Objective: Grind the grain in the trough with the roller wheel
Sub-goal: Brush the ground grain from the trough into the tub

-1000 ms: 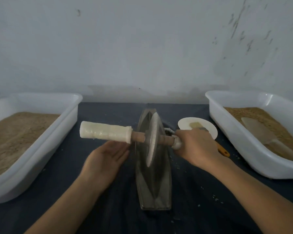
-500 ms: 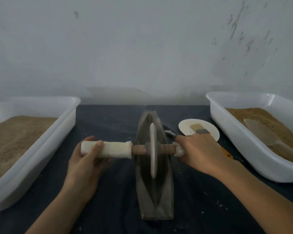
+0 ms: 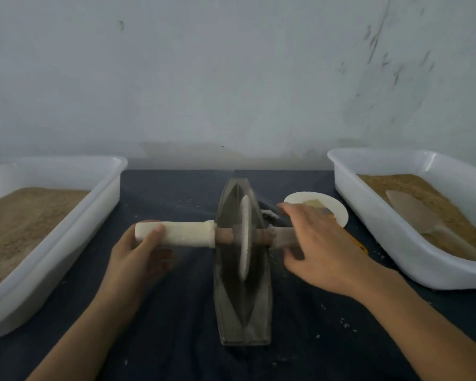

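Holding the white-wrapped left handle point(image 3: 175, 234) from beneath, the left hand point(image 3: 138, 257) has a narrow grip, thumb laid over the top and fingers curled under. The right hand point(image 3: 318, 248) is blurred, its fingers spread flat over the right handle point(image 3: 282, 237), a wide grip that presses rather than clasps. Between them the wooden axle point(image 3: 225, 235) carries the roller wheel point(image 3: 244, 237), which stands upright in the middle of the boat-shaped metal trough point(image 3: 243, 312) on the dark table point(image 3: 176, 339). Grain inside the trough is too dim to make out, so I cannot tell how finely it is ground; rolling looks under way, with more passes probably left. White tubs point(image 3: 66, 243) point(image 3: 382, 235) of brown meal flank the trough.
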`<act>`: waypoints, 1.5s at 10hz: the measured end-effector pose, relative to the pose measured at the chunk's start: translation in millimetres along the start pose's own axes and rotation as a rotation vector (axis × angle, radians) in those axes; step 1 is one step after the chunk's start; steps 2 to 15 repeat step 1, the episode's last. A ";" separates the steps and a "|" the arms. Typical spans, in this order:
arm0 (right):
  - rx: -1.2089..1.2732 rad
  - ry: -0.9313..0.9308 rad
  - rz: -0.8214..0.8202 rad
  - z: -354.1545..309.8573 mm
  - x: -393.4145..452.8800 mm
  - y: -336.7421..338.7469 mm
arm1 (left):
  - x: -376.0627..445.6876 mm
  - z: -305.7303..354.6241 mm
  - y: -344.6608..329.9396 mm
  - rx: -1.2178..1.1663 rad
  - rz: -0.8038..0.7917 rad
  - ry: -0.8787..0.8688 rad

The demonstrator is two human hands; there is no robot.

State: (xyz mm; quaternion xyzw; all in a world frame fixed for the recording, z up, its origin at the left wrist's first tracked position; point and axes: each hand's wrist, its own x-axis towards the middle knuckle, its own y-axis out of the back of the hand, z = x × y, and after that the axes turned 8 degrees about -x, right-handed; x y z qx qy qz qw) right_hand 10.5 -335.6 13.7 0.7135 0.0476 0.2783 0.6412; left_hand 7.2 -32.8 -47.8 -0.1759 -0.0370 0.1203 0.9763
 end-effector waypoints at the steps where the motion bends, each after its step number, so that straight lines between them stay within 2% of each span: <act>1: 0.322 -0.062 0.334 11.9 -38.6 53.8 | 0.7 5.5 5.4 0.133 0.078 -0.168; 15: 0.322 -0.062 0.334 11.9 -38.6 53.8 | 0.7 5.5 5.4 0.133 0.078 -0.168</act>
